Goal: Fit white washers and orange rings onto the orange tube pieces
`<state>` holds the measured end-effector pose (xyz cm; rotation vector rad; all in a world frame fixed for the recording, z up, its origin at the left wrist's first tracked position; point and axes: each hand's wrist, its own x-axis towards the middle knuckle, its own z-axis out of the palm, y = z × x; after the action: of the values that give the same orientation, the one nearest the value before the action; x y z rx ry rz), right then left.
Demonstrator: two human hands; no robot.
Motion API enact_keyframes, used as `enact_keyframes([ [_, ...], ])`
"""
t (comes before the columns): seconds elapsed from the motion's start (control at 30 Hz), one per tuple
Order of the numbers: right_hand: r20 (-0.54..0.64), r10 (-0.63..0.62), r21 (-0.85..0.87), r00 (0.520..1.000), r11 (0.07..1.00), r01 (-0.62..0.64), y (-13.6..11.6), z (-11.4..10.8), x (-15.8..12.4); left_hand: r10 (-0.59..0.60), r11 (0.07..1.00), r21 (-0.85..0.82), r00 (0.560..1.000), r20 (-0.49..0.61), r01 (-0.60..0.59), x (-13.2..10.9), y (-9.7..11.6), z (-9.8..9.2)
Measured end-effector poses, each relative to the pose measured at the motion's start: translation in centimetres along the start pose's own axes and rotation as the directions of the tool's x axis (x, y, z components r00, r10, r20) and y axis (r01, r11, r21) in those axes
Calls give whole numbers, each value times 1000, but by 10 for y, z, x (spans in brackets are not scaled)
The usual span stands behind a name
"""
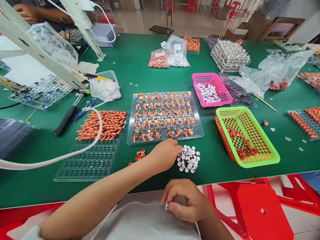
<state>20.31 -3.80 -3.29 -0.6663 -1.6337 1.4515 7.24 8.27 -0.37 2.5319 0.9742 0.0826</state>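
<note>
My left hand [165,155] reaches across to the left edge of a pile of small white discs [191,160]. Its fingers are curled together, and whatever lies between the fingertips is hidden. Closer to my body, my right hand [186,200] pinches a small white disc [166,206], seen nearly edge-on, between thumb and finger. Just beyond the left hand is a clear compartment tray [162,136] filled with orange curved parts with yellow tips. A few orange-brown caps [140,154] lie left of the left wrist, partly behind the forearm.
A green basket [265,146] with brown caps and a pink basket [226,96] with white pieces stand right. At left are stacked orange parts [105,123], a hammer [66,120] and a white cable [97,133]. Bagged parts [158,59] lie at the back. A red stool [262,210] is below.
</note>
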Motion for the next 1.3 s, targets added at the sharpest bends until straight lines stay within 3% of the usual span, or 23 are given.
enact_keyframes([
  [0.17, 8, -21, -15, 1000, 1000, 22, -4, -3, 2, -20, 999, -44, 999, -27, 19, -8, 0, -1],
  [0.27, -43, 5, -52, 999, 999, -7, -10, -11, -1, -138, 964, -242, 987, -87, 113, -25, 1, -5],
  [0.33, -177, 34, -89, 984, 995, -50, -12, -14, -3, -296, 834, -508, 952, -82, 215, -39, 2, -8],
  [0.43, -386, 18, -168, 922, 982, -89, -11, -11, -1, -477, 489, -826, 879, 16, 280, -56, 6, -12],
  [0.53, -374, -69, -292, 925, 955, -47, -11, 2, 10, -575, 242, -930, 813, 92, 277, -67, 9, -15],
  [0.63, -313, -126, -427, 941, 904, -21, -12, 15, 26, -623, 150, -955, 775, 108, 255, -75, 9, -14],
  [0.77, -280, -140, -524, 950, 851, -29, -13, 22, 40, -604, 101, -976, 791, 95, 194, -87, 1, -12],
  [0.9, -227, -107, -562, 968, 826, -41, -14, 20, 44, -515, 98, -976, 849, 118, 195, -101, -12, -10],
  [1.07, -143, 6, -496, 990, 865, -77, -21, 16, 52, -394, 108, -967, 903, 171, 230, -110, -24, -9],
  [1.2, -284, 155, -341, 946, 906, -251, -24, 14, 61, -402, 153, -963, 904, 146, 223, -113, -24, -8],
  [1.3, -359, 222, -288, 907, 897, -334, -24, 14, 65, -456, 254, -944, 887, 75, 210, -114, -22, -6],
])
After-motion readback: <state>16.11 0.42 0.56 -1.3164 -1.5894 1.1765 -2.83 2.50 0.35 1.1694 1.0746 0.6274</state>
